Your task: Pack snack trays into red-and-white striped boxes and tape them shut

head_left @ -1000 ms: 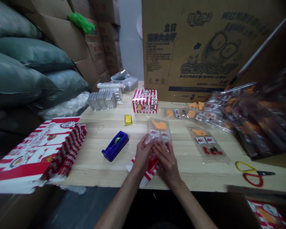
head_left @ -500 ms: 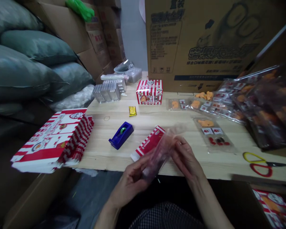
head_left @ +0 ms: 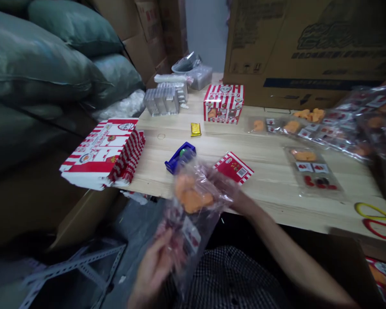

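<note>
A clear plastic bag [head_left: 194, 231] hangs tilted between my hands, in front of the table's near edge. Orange nugget-shaped pieces [head_left: 193, 199] show in its upper part, with a small printed packet [head_left: 191, 233] below. My left hand [head_left: 157, 259] is closed on the bag's lower left side. Seen through the film and blurred, my right hand [head_left: 223, 184] grips the upper right edge. Just beyond that hand lies a flat red printed card [head_left: 234, 168] with striped edges. A blue tape dispenser [head_left: 180, 158] stands behind the bag, partly covered by it.
Striped flattened boxes [head_left: 99, 146] are stacked at the left. An assembled striped box [head_left: 224, 104], a gold packet [head_left: 195, 129] and clear plastic cases [head_left: 161, 101] stand farther back. Another filled bag [head_left: 313, 171], scissors [head_left: 378, 221] and piled bags [head_left: 350, 124] lie right.
Both hands have brought the bag left and toward me, turning its face to view so the orange pieces show. The red card is less covered. My view has shifted left and down.
</note>
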### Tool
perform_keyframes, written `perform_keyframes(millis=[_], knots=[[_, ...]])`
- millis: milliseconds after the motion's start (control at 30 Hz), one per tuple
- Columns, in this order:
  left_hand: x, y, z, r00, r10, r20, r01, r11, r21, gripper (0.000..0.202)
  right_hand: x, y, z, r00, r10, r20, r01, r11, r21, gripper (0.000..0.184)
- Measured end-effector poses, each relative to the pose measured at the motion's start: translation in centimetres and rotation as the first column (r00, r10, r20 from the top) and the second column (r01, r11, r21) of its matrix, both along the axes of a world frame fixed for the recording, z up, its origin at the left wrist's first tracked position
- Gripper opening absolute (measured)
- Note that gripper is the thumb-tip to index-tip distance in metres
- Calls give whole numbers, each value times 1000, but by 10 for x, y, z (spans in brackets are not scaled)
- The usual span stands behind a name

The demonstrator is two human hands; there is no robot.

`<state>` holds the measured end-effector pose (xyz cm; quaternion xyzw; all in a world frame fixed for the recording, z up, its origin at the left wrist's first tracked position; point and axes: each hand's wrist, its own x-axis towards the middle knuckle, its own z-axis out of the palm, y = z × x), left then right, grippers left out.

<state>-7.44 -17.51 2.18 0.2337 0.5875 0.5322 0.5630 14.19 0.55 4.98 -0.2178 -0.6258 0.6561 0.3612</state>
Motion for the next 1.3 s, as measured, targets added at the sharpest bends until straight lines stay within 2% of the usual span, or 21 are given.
perform_keyframes(millis=[33,67,100,167,200,233,267,300,367,433,600,667,767,867,933,1100,1300], knots=[[-14,4,10,991,132,10,-132,991,-17,31,12,17,5,987,5,161,-30,988,152,74],[-30,7,20,964,266,-9,-266,964,-4,42,23,34,8,936,13,352,-119,953,280,88],[-45,10,28,934,356,-17,-355,935,14,51,32,49,9,837,3,547,-241,900,364,100],[-71,13,38,861,509,10,-509,860,13,51,40,74,4,546,-32,837,-492,797,352,123],[-80,13,40,821,569,45,-570,822,-9,44,39,81,-1,415,-72,907,-576,751,323,132],[-85,13,39,779,621,84,-620,783,-41,36,35,86,-7,315,-103,943,-637,713,291,138],[-87,14,37,742,659,122,-655,752,-76,28,30,88,-13,257,-127,958,-679,682,272,142],[-87,15,33,718,680,150,-672,733,-106,23,25,89,-19,234,-140,962,-704,659,267,143],[-80,16,23,717,676,168,-662,737,-140,18,16,87,-28,248,-121,961,-727,633,267,140],[-72,18,14,754,643,133,-628,766,-141,20,15,82,-32,296,-80,952,-721,635,278,136],[-64,19,7,853,521,-19,-518,842,-152,33,35,66,-35,453,-70,889,-596,717,360,134],[-68,24,7,911,413,-5,-406,893,-196,35,43,61,-36,502,-96,860,-537,744,397,127],[-79,40,2,975,212,64,-194,957,-218,45,50,57,-34,540,-82,837,-528,742,414,117],[-91,65,-9,991,46,128,-19,979,-205,52,53,54,-30,547,-20,837,-571,722,391,115],[-95,81,-14,988,-26,150,54,981,-185,55,53,53,-28,526,21,850,-604,712,356,116],[-88,105,-14,996,-48,71,54,995,-82,66,56,47,-29,470,51,881,-647,699,304,122],[-75,110,-19,998,33,-56,-34,999,-10,59,57,32,-45,466,-55,883,-597,717,360,124]])
